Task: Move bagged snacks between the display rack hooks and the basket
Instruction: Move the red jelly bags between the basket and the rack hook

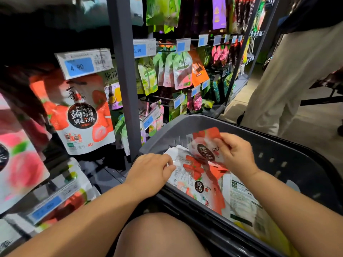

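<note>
— What clothing shows on the arms?
— Both are bare: the left forearm (83,216) and right forearm (289,203), down to the left hand (150,169) and right hand (235,154).
— And lower down?
— A bare, rounded knee (159,236) at the bottom edge.

Glossy snack bags (196,175), matt plastic basket (278,154)

My head camera looks forward and down, wide-angled and close over my left hand (150,169) and right hand (235,154) at mid-frame. The basket (297,154) fills the lower right, the rack (122,71) the left and top.
</note>
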{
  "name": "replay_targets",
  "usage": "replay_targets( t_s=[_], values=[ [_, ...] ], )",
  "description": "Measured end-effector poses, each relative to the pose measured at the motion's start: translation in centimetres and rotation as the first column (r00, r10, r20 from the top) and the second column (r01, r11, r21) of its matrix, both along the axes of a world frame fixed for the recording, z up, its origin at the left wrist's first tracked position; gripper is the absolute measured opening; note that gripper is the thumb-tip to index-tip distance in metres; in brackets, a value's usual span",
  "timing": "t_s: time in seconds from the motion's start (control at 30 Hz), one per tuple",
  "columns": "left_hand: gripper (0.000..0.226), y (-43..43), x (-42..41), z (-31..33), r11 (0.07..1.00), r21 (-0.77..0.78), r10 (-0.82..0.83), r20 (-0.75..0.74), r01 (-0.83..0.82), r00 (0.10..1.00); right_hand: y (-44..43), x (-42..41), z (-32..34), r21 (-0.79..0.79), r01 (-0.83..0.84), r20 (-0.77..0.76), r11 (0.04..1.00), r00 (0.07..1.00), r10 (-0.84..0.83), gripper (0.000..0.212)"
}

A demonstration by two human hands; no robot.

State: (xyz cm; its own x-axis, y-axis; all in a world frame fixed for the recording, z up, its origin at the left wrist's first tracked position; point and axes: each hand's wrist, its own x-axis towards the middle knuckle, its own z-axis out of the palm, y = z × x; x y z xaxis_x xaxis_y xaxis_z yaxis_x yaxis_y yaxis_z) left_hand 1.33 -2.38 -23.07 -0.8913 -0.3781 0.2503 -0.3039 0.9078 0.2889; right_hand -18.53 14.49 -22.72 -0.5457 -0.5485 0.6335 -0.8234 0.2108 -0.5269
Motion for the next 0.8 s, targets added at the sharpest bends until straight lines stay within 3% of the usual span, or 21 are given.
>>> replay_targets(
  t_s=[0.17, 0.27, 0.33, 0.4, 0.47, 0.6, 0.67, 0.77, 0.8],
  values=[
    [0.037, 0.1, 0.1, 0.4, 0.994, 0.104, 0.01, 0.022, -0.012, 1.0, 0.2, -0.3, 5.3, 0.158, -0.029, -0.19, 0.987, 0.98, 0.059, 0.023],
    [0.06, 0.0, 0.0, 1.1, 0.981, 0.188, 0.027, 0.065, -0.039, 0.997, -0.3, 0.5, 8.6, 0.296, -0.121, -0.164, 0.947, 0.971, 0.175, 0.025],
    [0.086, -0.5, -0.2, 1.8, 0.909, 0.417, -0.001, 0.051, -0.021, 0.999, -1.1, 1.3, 10.6, 0.376, -0.189, -0.165, 0.907, 0.95, 0.266, 0.028],
    [0.11, -0.6, -0.5, 2.9, 0.776, 0.628, -0.08, 0.004, 0.06, 0.997, -2.3, 2.4, 12.5, 0.435, -0.257, -0.132, 0.863, 0.93, 0.343, 0.023],
    [0.118, -0.2, -0.8, 3.7, 0.723, 0.685, -0.094, -0.037, 0.093, 0.995, -3.5, 3.5, 14.1, 0.437, -0.317, -0.099, 0.842, 0.913, 0.395, 0.018],
    [0.063, 0.1, -1.0, 4.2, 0.624, 0.772, 0.023, -0.172, 0.121, 0.985, -5.0, 4.6, 16.0, 0.37, -0.359, -0.098, 0.857, 0.902, 0.42, 0.014],
    [0.055, -0.5, -0.8, 3.9, 0.588, 0.795, -0.012, -0.172, 0.146, 0.985, -5.1, 4.6, 16.0, 0.314, -0.364, -0.091, 0.877, 0.908, 0.409, 0.012],
    [0.019, -0.6, -0.2, 3.6, 0.61, 0.785, 0.001, -0.137, 0.108, 0.991, -4.3, 3.9, 14.7, 0.167, -0.354, -0.04, 0.92, 0.93, 0.365, 0.007],
    [0.017, -0.4, -0.1, 3.6, 0.646, 0.759, 0.033, -0.14, 0.086, 0.99, -3.8, 3.4, 13.8, 0.075, -0.323, -0.005, 0.944, 0.946, 0.324, 0.006]
  ],
)
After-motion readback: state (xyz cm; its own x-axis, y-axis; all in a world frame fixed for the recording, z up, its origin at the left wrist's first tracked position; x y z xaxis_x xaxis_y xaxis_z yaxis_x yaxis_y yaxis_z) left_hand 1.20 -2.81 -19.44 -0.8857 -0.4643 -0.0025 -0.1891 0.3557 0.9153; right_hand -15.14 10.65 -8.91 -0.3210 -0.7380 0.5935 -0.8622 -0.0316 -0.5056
